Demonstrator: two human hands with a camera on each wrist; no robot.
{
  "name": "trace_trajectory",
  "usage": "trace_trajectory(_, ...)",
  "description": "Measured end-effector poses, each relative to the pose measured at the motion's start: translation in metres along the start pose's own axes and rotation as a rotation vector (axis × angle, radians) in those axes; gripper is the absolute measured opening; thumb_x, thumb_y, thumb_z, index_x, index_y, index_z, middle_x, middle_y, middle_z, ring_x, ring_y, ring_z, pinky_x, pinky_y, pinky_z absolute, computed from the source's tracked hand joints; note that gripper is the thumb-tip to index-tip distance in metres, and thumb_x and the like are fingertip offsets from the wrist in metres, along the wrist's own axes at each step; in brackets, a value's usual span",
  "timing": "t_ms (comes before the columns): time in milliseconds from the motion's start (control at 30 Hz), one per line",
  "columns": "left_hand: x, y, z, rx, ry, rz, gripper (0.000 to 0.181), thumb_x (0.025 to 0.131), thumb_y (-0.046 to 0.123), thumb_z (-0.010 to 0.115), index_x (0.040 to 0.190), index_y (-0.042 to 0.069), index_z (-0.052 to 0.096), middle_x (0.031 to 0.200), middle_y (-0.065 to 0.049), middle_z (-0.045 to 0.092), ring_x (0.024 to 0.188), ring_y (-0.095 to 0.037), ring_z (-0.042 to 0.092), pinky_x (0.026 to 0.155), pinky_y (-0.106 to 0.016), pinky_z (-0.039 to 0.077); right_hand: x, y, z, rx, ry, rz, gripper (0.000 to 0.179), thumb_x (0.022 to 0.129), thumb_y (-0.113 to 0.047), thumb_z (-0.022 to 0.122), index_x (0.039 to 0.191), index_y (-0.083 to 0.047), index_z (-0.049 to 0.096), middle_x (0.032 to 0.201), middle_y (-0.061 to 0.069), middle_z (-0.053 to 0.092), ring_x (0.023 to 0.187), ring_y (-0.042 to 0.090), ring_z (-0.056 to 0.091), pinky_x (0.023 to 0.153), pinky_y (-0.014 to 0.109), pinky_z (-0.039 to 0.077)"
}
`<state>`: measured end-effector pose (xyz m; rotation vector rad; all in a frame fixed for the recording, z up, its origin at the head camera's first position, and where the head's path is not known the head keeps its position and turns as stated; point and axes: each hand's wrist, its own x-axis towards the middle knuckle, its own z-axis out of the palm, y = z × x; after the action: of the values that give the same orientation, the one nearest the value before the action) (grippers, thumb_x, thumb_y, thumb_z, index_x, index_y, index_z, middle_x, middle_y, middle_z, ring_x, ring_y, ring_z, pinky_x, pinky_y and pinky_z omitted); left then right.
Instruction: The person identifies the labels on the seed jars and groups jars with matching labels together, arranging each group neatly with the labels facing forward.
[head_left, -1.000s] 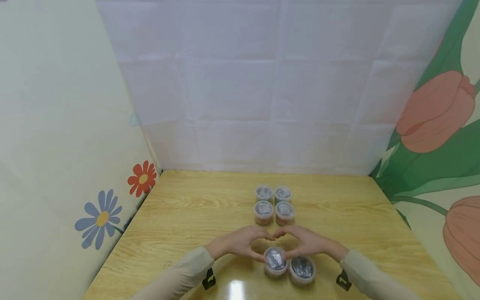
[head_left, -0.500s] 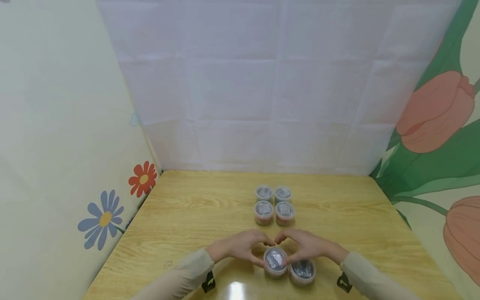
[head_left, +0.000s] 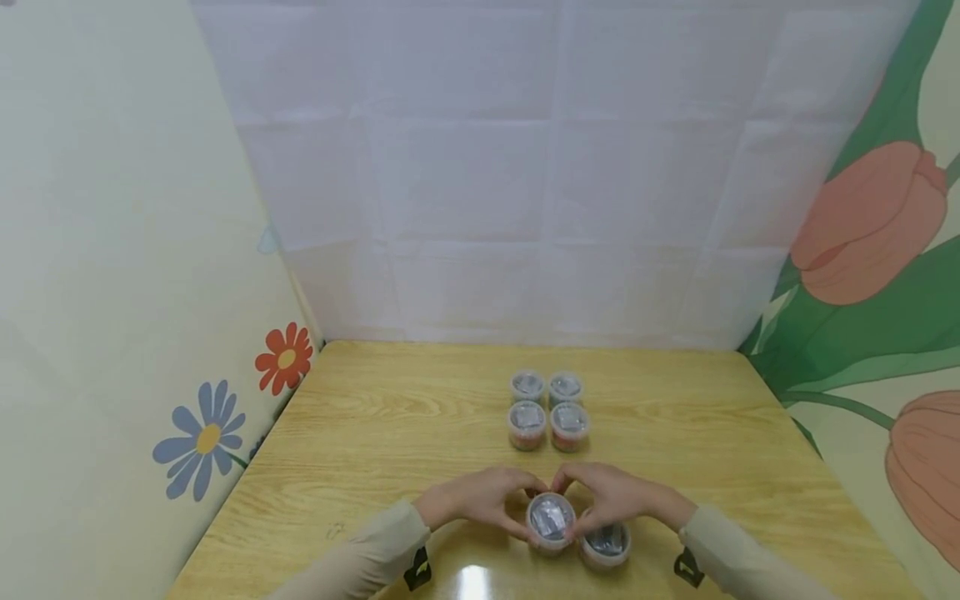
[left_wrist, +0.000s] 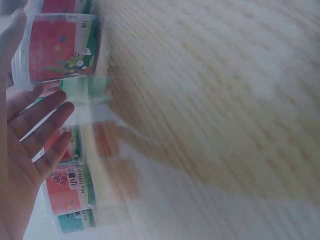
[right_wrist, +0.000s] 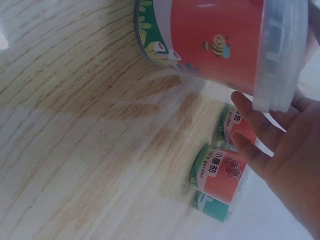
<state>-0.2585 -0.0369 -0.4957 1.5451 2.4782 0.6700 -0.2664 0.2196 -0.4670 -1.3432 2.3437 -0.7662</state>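
In the head view, a small round plastic tub (head_left: 551, 518) with a clear lid stands near the front of the table. My left hand (head_left: 483, 498) holds it from the left, thumb at its near side and fingertips at the far rim. From the other side my right hand (head_left: 617, 493) grips it the same way, its thumb over the lid's edge. A second tub (head_left: 606, 546) stands just right of it, partly covered by the right hand. In the left wrist view the tub (left_wrist: 62, 47) shows a red label; a red-labelled tub (right_wrist: 215, 40) also fills the top of the right wrist view.
Farther back on the wooden table (head_left: 390, 417), several like tubs stand in two rows: red-labelled ones (head_left: 528, 427) in front, green-labelled ones (head_left: 566, 387) behind. A white sheet (head_left: 480, 208) hangs behind the table; flower-painted walls flank it.
Both hands have lowered slightly toward me around the left front tub, their fingertips now at its far rim. The tubs have stayed in place.
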Motion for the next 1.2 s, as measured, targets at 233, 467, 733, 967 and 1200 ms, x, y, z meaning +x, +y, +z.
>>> trace_trajectory(233, 0.000, -0.001, 0.004, -0.021, 0.008, 0.010, 0.060, 0.080, 0.052, 0.065, 0.127, 0.017, 0.051, 0.114, 0.010, 0.061, 0.102, 0.007, 0.053, 0.091, -0.012, 0.041, 0.000, -0.001, 0.003, 0.047, -0.027, 0.026, 0.055, 0.072, -0.052, 0.073, 0.114, -0.026, 0.049, 0.110, -0.012, 0.058, 0.104, 0.008, 0.055, 0.086, 0.033, 0.049)
trace_trajectory(467, -0.001, 0.001, 0.002, -0.083, 0.017, 0.014, 0.059, 0.080, 0.045, 0.068, 0.127, 0.014, 0.050, 0.114, 0.007, 0.062, 0.102, 0.004, 0.054, 0.090, -0.013, 0.043, 0.000, -0.004, 0.003, 0.056, -0.003, 0.022, 0.055, 0.072, -0.050, 0.074, 0.113, -0.023, 0.050, 0.108, -0.011, 0.060, 0.102, 0.008, 0.056, 0.086, 0.034, 0.050)
trace_trajectory(733, -0.003, -0.002, -0.004, -0.158, 0.034, -0.043, 0.059, 0.082, 0.043, 0.067, 0.130, 0.015, 0.048, 0.119, 0.005, 0.060, 0.106, 0.001, 0.055, 0.094, -0.017, 0.042, 0.002, -0.004, 0.000, 0.090, 0.047, -0.015, 0.054, 0.074, -0.045, 0.074, 0.116, -0.021, 0.050, 0.110, -0.010, 0.059, 0.103, 0.006, 0.055, 0.092, 0.041, 0.047)
trace_trajectory(967, -0.004, -0.002, -0.013, -0.203, 0.072, -0.052, 0.058, 0.083, 0.040, 0.067, 0.131, 0.013, 0.048, 0.121, 0.003, 0.060, 0.106, -0.001, 0.055, 0.095, -0.020, 0.043, 0.005, -0.003, -0.003, 0.095, 0.106, -0.048, 0.057, 0.076, -0.044, 0.073, 0.120, -0.017, 0.049, 0.113, -0.007, 0.060, 0.105, 0.009, 0.056, 0.092, 0.047, 0.046)
trace_trajectory(1200, -0.002, -0.004, -0.020, -0.232, 0.096, -0.088, 0.060, 0.083, 0.042, 0.067, 0.132, 0.016, 0.047, 0.124, 0.004, 0.058, 0.109, -0.004, 0.055, 0.096, -0.024, 0.043, 0.008, -0.002, -0.005, 0.155, 0.122, -0.010, 0.063, 0.073, -0.047, 0.074, 0.125, -0.025, 0.044, 0.116, -0.010, 0.058, 0.106, 0.010, 0.055, 0.093, 0.051, 0.044)
